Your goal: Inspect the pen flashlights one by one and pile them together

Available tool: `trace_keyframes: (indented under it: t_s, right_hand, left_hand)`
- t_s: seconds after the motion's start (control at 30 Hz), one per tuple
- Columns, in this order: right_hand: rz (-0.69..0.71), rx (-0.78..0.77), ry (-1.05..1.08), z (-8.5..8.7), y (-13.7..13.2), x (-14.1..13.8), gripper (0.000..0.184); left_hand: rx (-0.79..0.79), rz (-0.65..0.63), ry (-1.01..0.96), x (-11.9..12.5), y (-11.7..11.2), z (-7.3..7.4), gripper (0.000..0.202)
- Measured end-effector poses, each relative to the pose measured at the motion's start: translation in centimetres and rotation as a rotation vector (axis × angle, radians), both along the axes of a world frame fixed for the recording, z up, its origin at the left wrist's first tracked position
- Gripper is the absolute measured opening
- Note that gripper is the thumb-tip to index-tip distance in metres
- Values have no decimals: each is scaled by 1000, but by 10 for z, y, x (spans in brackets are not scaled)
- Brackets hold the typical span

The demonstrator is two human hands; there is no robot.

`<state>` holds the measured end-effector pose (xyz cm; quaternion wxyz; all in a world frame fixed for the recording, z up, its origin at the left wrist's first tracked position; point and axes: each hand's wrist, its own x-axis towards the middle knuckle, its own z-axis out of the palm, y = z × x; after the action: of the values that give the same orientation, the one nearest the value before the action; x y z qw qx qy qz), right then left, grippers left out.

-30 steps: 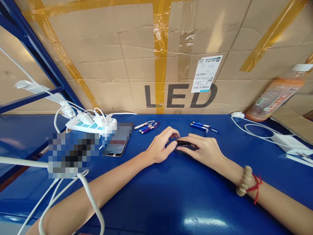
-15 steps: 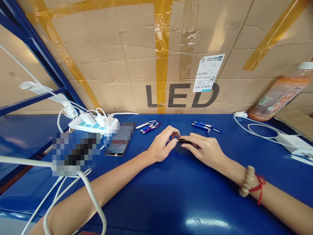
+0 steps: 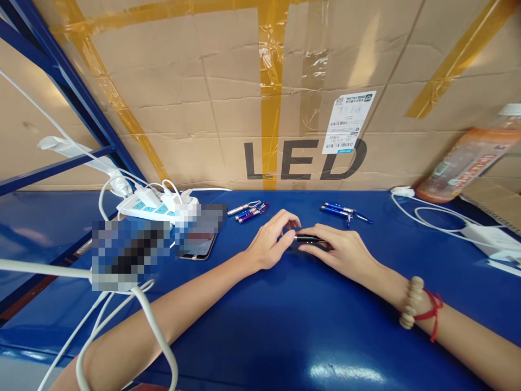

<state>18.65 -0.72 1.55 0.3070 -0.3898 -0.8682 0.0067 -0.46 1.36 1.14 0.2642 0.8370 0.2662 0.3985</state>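
The slim black pen-shaped torch (image 3: 307, 238) is sitting at frame centre, low over the glossy blue bench (image 3: 285, 326). The right hand (image 3: 344, 251) is holding its body in a closed grip, and the left hand (image 3: 268, 244) is pinching its left end. The hands seem to be working that end piece. The next move is calling for a steady right hold. Similar slim blue torches (image 3: 342, 210) are lying just behind.

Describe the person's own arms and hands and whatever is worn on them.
Both forearms are bare: no sleeves show, and neither the left hand nor the right hand wears a glove. The right wrist carries a bracelet of pale round beads and, beside it, a knotted red cord.
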Motion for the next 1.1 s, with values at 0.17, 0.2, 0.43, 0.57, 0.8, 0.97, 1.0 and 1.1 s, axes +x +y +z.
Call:
trace_keyframes:
  t_s: [0.17, 0.2, 0.43, 0.57, 0.8, 0.97, 1.0, 1.1]
  right_hand:
    - [-26, 97, -15, -3, 2, 1, 28]
    - [-36, 107, -18, -4, 2, 2, 28]
    - [-58, 1, 17, -2, 1, 1, 23]
    - [-53, -33, -21, 0, 0, 1, 22]
    - [-51, 1, -37, -4, 2, 3, 22]
    - [-49, 92, -52, -5, 2, 3, 25]
    - [-49, 96, -54, -4, 2, 3, 26]
    - [-52, 75, -54, -3, 1, 3, 26]
  left_hand:
    - [-10, 7, -10, 0, 0, -1, 29]
    - [-8, 7, -12, 0, 0, -1, 28]
    - [23, 137, -15, 2, 0, -1, 24]
    - [-45, 366, -24, 5, 2, -3, 20]
    - [-75, 359, -2, 5, 4, -4, 24]
    - [-66, 342, 1, 5, 3, -3, 25]
    - [-62, 340, 3, 5, 3, -3, 25]
    - [-50, 336, 9, 5, 3, -4, 25]
